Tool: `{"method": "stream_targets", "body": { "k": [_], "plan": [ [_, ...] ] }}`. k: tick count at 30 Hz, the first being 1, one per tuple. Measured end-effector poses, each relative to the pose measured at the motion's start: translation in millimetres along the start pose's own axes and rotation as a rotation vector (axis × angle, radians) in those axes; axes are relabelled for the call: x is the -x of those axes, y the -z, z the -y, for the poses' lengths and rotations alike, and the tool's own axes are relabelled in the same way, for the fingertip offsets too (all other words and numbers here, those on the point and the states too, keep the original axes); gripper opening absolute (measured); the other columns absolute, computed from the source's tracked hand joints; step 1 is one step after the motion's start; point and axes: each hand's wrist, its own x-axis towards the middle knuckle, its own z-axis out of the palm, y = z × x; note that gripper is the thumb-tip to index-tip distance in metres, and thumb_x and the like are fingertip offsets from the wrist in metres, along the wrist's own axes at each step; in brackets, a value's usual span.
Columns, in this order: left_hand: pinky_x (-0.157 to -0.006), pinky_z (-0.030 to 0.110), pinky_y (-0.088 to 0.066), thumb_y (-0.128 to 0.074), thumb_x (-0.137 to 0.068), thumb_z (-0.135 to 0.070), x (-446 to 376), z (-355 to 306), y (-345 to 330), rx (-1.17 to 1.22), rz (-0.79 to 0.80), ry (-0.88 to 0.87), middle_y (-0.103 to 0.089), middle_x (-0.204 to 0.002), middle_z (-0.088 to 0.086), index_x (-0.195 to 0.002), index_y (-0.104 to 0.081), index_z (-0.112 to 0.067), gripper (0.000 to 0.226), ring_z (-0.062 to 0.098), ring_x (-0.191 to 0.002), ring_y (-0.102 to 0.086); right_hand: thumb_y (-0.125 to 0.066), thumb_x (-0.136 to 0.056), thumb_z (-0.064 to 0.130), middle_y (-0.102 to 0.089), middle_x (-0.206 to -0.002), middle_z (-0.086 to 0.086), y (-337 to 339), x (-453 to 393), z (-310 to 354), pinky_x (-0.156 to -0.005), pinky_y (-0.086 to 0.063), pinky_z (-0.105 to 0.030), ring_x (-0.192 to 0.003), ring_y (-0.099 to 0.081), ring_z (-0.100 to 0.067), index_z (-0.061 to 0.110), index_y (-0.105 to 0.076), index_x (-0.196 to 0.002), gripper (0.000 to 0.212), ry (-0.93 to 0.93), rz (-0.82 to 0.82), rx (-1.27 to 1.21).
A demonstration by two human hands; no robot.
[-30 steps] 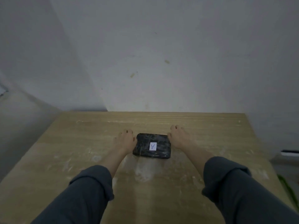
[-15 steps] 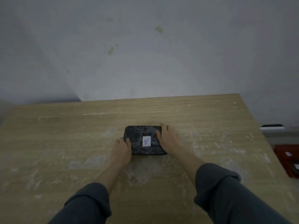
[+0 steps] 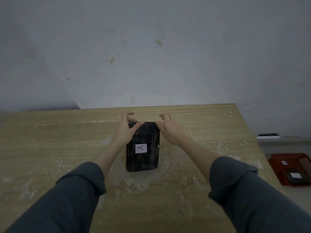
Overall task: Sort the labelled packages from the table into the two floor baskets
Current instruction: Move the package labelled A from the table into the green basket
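A black wrapped package [image 3: 143,148] with a white label marked "A" is held over the wooden table [image 3: 50,148], its long side pointing away from me. My left hand [image 3: 125,130] grips its far left corner, thumb across the top face. My right hand [image 3: 168,130] holds the far right corner with its fingers curled. A red floor basket [image 3: 277,167] sits low at the right, past the table edge, with labelled dark packages [image 3: 295,177] inside. The second basket is out of sight.
A bare grey wall stands right behind the table's far edge. The tabletop carries whitish smears. A white ledge with a dark object [image 3: 267,136] runs along the wall at the right, above the red basket.
The package has turned from lying crosswise to lengthwise. Both hands shifted from its short sides to its far corners. The view swung right, showing more of the red basket.
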Motion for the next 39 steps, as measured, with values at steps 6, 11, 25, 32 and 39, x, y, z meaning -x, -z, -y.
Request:
{"method": "stream_targets", "body": {
  "k": [6,11,25,32,39],
  "plan": [
    [-0.073,0.023,-0.042,-0.042,-0.097,-0.029,10,-37,-12,-0.06,0.139,-0.212,-0.064,-0.091,-0.002,-0.125,-0.041,-0.009,0.035,0.016,-0.088,-0.061,-0.044,-0.094,0.041,-0.057,-0.128,-0.013,27,7,28,-0.09,-0.045,-0.039,-0.112,-0.056,-0.029,0.013,-0.039,-0.132,0.048,0.171,0.209,0.056],
    [-0.084,0.033,-0.045,-0.028,-0.099,-0.037,33,-52,-20,-0.005,-0.106,-0.176,-0.055,-0.103,0.004,-0.113,-0.05,-0.009,0.039,0.019,-0.095,-0.055,-0.036,-0.095,0.045,-0.055,-0.119,-0.017,35,35,25,-0.086,-0.042,-0.04,-0.106,-0.053,-0.033,0.008,-0.049,-0.119,0.045,0.087,0.106,0.104],
    [-0.077,0.034,-0.04,-0.023,-0.097,-0.048,110,-70,-92,0.155,-0.182,0.15,-0.056,-0.087,-0.003,-0.13,-0.047,-0.008,0.056,0.021,-0.081,-0.057,-0.031,-0.098,0.041,-0.052,-0.074,-0.009,79,140,-38,-0.065,-0.035,-0.034,-0.07,-0.049,-0.028,0.004,-0.051,-0.091,0.043,-0.259,-0.392,-0.173],
    [-0.079,0.033,-0.04,-0.025,-0.097,-0.046,128,-138,-159,0.037,-0.083,-0.038,-0.061,-0.1,0.01,-0.119,-0.053,-0.002,0.057,0.025,-0.09,-0.056,-0.031,-0.098,0.039,-0.064,-0.09,-0.027,120,209,-98,-0.067,-0.037,-0.038,-0.088,-0.058,-0.04,0.0,-0.055,-0.099,0.046,-0.368,-0.584,-0.184],
    [-0.07,0.033,-0.036,-0.026,-0.097,-0.047,164,-219,-280,-0.033,-0.026,-0.084,-0.058,-0.091,0.01,-0.11,-0.053,-0.002,0.054,0.028,-0.084,-0.054,-0.028,-0.098,0.041,-0.062,-0.096,-0.03,193,288,-197,-0.069,-0.037,-0.039,-0.091,-0.056,-0.042,0.0,-0.053,-0.096,0.048,-0.447,-0.663,-0.218]
  ]
}}
